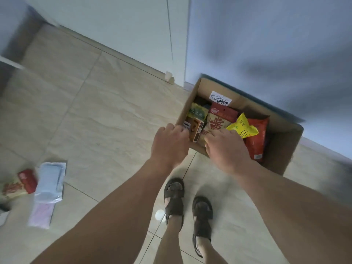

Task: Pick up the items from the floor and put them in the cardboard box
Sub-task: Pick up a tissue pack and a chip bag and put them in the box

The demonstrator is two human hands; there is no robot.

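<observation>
The open cardboard box [285,141] stands on the tiled floor against the wall, at the right. Inside lie several snack packets: a yellow bag [242,126], a red-orange bag [256,141], a cream and red bag [215,123] and a green packet [197,111]. My left hand [169,142] is at the box's near left corner, fingers curled against a small orange carton [197,130] standing inside. My right hand [225,148] reaches palm-down over the near edge onto the packets, its fingertips hidden. On the floor at the left lie a red and cream snack bag [19,182], a clear packet with something pale blue [50,181] and a pink packet [41,214].
My two feet in dark sandals [174,199] stand just in front of the box. A white wall and door panels run behind it, with a small door stopper [168,75] at the skirting. Something dark and white [3,211] shows at the left edge.
</observation>
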